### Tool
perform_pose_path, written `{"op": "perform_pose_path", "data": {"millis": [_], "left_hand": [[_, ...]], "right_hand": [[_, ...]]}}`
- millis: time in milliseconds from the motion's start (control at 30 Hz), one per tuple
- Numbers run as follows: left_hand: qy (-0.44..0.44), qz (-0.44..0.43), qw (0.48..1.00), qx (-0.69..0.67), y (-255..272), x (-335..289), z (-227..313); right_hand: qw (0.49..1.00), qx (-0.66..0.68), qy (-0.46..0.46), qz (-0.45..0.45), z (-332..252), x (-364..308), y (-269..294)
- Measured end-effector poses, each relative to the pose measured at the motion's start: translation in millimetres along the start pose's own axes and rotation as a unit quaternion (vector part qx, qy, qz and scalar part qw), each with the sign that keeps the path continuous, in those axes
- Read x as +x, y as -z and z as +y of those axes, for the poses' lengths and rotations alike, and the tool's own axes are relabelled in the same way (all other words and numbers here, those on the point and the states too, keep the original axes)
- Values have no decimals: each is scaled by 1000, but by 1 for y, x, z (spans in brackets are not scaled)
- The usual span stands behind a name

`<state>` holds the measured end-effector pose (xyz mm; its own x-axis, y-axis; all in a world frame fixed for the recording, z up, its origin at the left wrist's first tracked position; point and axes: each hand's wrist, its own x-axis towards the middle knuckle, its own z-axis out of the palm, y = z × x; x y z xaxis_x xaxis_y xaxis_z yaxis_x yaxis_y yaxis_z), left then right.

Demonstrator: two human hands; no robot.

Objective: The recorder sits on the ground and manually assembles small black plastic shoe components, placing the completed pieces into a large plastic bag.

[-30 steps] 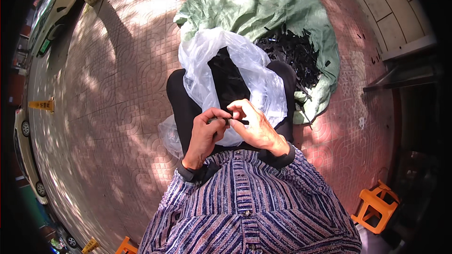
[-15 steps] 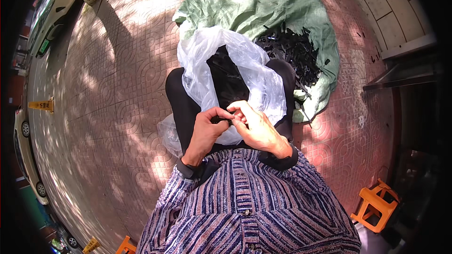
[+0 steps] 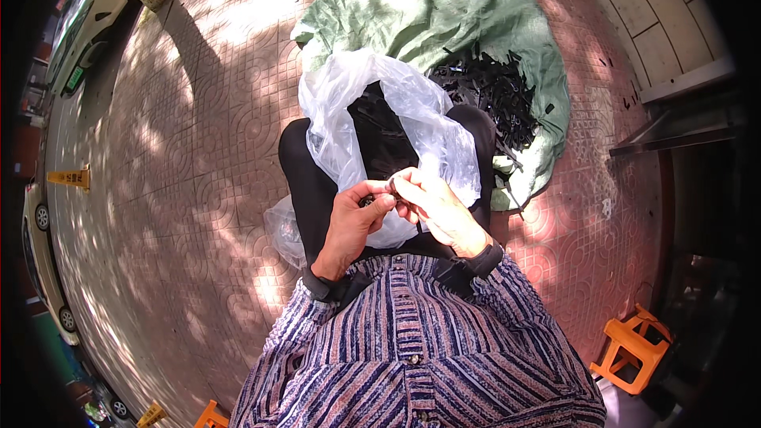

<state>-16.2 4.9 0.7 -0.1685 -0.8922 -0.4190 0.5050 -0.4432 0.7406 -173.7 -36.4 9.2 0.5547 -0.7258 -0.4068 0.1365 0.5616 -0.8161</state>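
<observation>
My left hand [image 3: 351, 220] is closed, fingers bent around a small black piece [image 3: 366, 201] that shows in its curl. Beside it, my right hand [image 3: 442, 210] has its thumb and fingers pinched against the left fingertips; what it grips is mostly hidden. Both hands are over my lap, just in front of the mouth of a clear plastic bag [image 3: 329, 139] set between my knees. Black pieces [image 3: 380, 131] fill the bag's opening. Beyond it, a green woven sack [image 3: 380, 20] is spread on the ground, with a heap of black strip-like pieces [image 3: 503, 103] on its right part.
An orange plastic stool [image 3: 630, 349] stands at the lower right, and part of another orange stool [image 3: 212, 415] shows at the bottom edge. Red patterned paving [image 3: 198, 214] surrounds me. Parked cars [image 3: 47, 257] line the left, with a yellow post [image 3: 70, 177] nearer. A tiled wall [image 3: 662, 0] borders the right.
My right hand has turned and its fingers now fold more over the left fingertips. The black piece shows more clearly in my left hand. The bag has barely shifted.
</observation>
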Motion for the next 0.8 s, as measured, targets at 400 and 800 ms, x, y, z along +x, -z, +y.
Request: {"op": "perform_pose_path", "data": {"millis": [400, 800], "left_hand": [[-150, -1, 984, 94, -18, -2, -7], [-201, -52, 964, 168, -3, 3, -9]], "right_hand": [[994, 108, -19, 20, 1, -6, 15], [991, 52, -90, -78, -5, -15, 13]]}}
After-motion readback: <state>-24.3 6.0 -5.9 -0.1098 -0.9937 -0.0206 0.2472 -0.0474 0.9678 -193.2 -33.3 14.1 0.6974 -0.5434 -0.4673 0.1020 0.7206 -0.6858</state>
